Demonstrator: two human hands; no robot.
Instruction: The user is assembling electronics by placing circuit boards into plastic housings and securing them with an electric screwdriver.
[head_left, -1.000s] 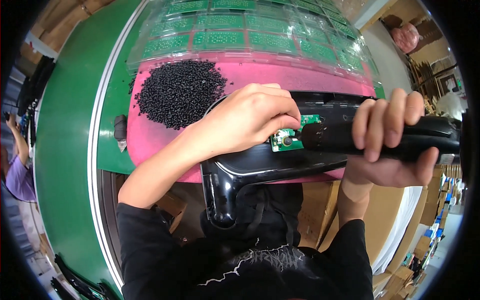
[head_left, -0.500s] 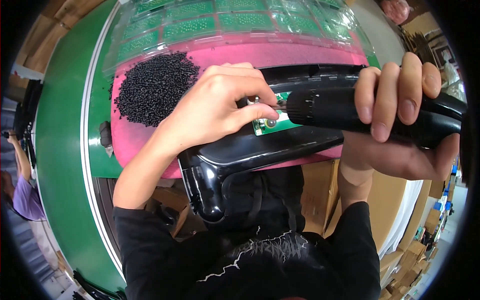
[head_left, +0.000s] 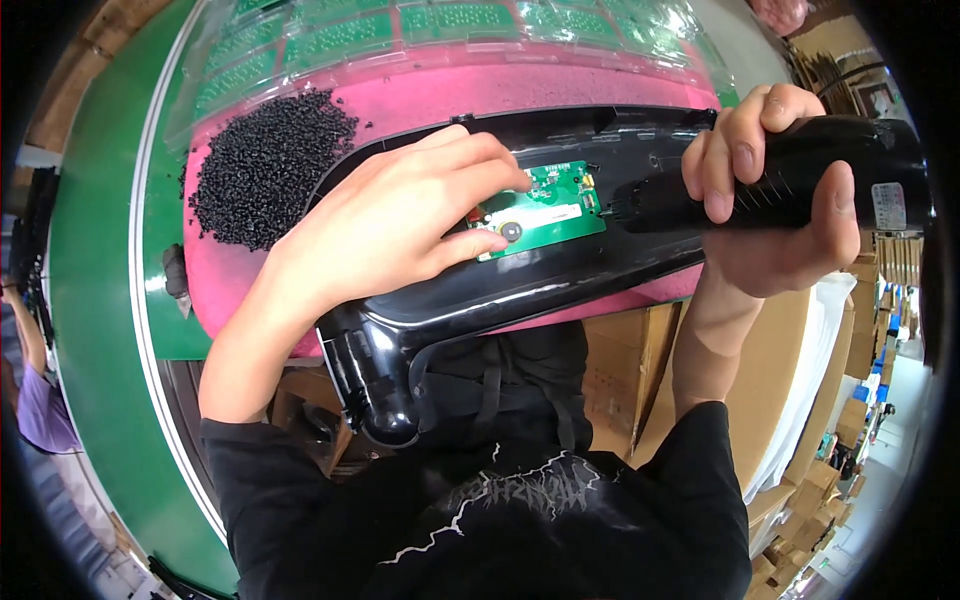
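Observation:
A long black plastic housing lies on the pink mat, its hollow side up and a rounded arm bending toward me. Inside it sits a green circuit board with small parts and a white strip. My left hand reaches over the board's left end, thumb and index finger apart and touching it; its other fingers are partly hidden. In my right hand is a black electric screwdriver, lying nearly level, its tip by the board's right edge. Whether the tip touches a screw cannot be made out.
A heap of small black screws is on the pink mat at the left. Clear trays of green boards stand behind. A cardboard box is below the table edge, and another person is at far left.
My left thumb and index finger have parted and drawn back from the screwdriver tip to the board's left end. The screwdriver has moved up and right, uncovering more of the board.

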